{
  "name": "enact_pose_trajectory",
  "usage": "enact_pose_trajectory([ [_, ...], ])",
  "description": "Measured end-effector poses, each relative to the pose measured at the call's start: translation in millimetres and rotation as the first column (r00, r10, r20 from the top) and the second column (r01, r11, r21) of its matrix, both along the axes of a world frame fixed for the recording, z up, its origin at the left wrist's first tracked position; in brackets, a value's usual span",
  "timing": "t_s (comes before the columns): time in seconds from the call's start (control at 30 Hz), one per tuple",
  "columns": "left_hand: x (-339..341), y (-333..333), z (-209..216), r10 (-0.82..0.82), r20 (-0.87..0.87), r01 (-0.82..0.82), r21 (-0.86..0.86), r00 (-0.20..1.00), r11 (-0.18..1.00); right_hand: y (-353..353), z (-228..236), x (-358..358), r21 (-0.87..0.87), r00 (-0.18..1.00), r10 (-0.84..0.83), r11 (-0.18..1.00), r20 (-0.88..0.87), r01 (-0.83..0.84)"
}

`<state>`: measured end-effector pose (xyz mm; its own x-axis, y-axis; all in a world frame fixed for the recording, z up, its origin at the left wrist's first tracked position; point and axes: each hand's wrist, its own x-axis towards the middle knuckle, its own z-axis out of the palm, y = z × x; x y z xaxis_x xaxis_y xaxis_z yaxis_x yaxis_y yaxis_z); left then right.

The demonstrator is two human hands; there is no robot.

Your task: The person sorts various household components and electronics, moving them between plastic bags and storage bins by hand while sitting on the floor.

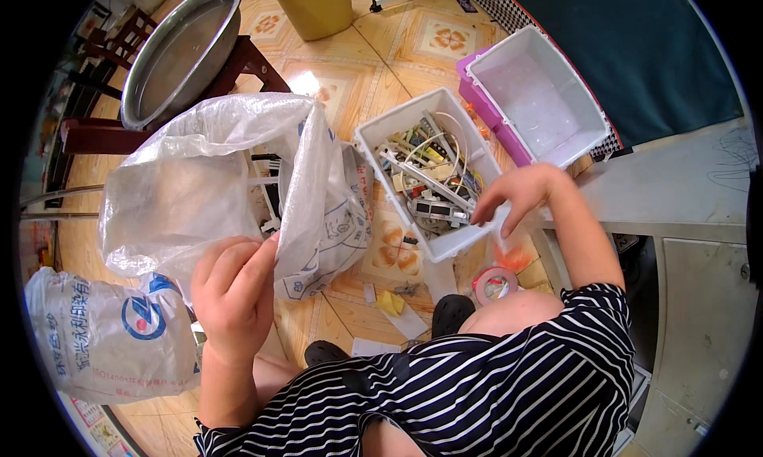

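Observation:
My left hand (pixel 234 294) is closed on the near rim of a large translucent white plastic sack (pixel 187 171). The sack's mouth gapes, and a few dark and white pieces (pixel 270 191) show inside. My right hand (pixel 520 195) hangs over the near right corner of a white plastic bin (pixel 445 250), its fingers curled but apart. No object shows clearly between them; a blurred translucent patch lies just below. Jumbled electronic parts, cables and plastic strips fill the bin, with a silver-grey part (pixel 437 211) near my fingertips.
A purple-and-white bin (pixel 548 99) stands at the far right. A metal basin (pixel 179 52) leans on a brown stool (pixel 246 63) at the far left. A yellow bucket (pixel 314 8) is beyond. Another printed bag (pixel 111 338), tape roll (pixel 494 284) and grey cabinet (pixel 691 298) are nearby.

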<state>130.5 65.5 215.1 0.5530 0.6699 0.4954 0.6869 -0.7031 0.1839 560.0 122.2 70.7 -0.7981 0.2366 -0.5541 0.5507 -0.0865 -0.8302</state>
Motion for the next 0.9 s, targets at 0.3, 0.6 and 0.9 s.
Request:
enact_pose_trajectory([
  [0.3, 8.9, -5.0, 0.5, -0.016, -0.030, 0.016, -0.012, 0.999, 1.000, 28.3, -192.3, -20.7, 0.731, 0.412, -0.885, 0.427, 0.216, 0.532],
  [0.6, -2.4, -12.1, 3.5, 0.027, -0.036, -0.027, -0.003, 0.999, 1.000, 36.5, -189.3, -48.3, 0.579, 0.449, -0.885, 0.433, 0.125, 0.691],
  [0.9, 4.0, -9.6, 8.4, 0.009, -0.015, -0.009, -0.046, 1.000, 0.999, 16.8, -102.4, -14.7, 0.588, 0.517, -0.849, 0.364, -0.110, 0.723],
])
